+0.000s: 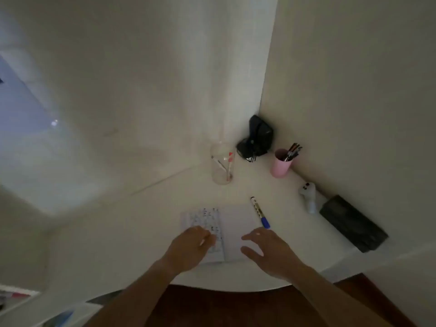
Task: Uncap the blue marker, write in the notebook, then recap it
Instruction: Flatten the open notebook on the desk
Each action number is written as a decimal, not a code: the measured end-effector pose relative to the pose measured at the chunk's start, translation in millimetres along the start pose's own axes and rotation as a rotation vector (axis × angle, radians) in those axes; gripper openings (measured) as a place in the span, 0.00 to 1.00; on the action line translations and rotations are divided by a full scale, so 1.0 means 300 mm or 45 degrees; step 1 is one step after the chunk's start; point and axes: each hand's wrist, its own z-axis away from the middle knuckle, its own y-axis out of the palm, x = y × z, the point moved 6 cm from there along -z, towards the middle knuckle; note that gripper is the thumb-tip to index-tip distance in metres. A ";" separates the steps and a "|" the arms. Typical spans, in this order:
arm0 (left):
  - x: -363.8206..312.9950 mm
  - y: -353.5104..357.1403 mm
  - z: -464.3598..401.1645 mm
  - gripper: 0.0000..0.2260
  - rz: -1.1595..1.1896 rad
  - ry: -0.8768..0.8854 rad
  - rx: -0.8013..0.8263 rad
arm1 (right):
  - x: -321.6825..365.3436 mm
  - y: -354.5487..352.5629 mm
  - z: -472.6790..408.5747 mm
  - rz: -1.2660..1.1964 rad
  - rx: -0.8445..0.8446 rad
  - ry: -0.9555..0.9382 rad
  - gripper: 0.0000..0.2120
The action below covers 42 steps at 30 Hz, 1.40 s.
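Note:
An open notebook lies flat on the white table, its left page full of writing and its right page blank. The blue marker, capped with the blue cap toward me, lies on the table just right of the notebook. My left hand rests on the left page with fingers curled; I cannot tell if it holds anything. My right hand hovers over the notebook's lower right corner, fingers spread and empty, its fingertips just below the marker's blue cap.
A clear glass with markers stands behind the notebook. A black device sits in the wall corner, beside a pink cup of pens. A white controller and a black box lie along the right wall. The table's front edge curves near me.

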 end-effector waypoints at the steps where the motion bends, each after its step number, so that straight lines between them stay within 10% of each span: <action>1: 0.017 0.044 -0.021 0.30 -0.076 0.069 -0.045 | -0.033 0.042 -0.029 0.012 0.002 -0.016 0.31; 5: 0.094 0.231 -0.103 0.17 -0.375 0.314 -0.210 | -0.169 0.255 -0.154 0.203 -0.010 -0.135 0.31; 27: 0.178 0.451 -0.097 0.28 -0.541 0.424 -0.708 | -0.279 0.430 -0.148 0.323 -0.777 -0.314 0.23; 36: 0.203 0.484 0.032 0.27 -0.490 0.149 -0.858 | -0.289 0.482 -0.105 0.374 -0.463 -0.094 0.36; 42: 0.186 0.498 0.000 0.27 -0.630 0.170 -0.581 | -0.295 0.499 -0.127 0.427 -0.361 -0.058 0.27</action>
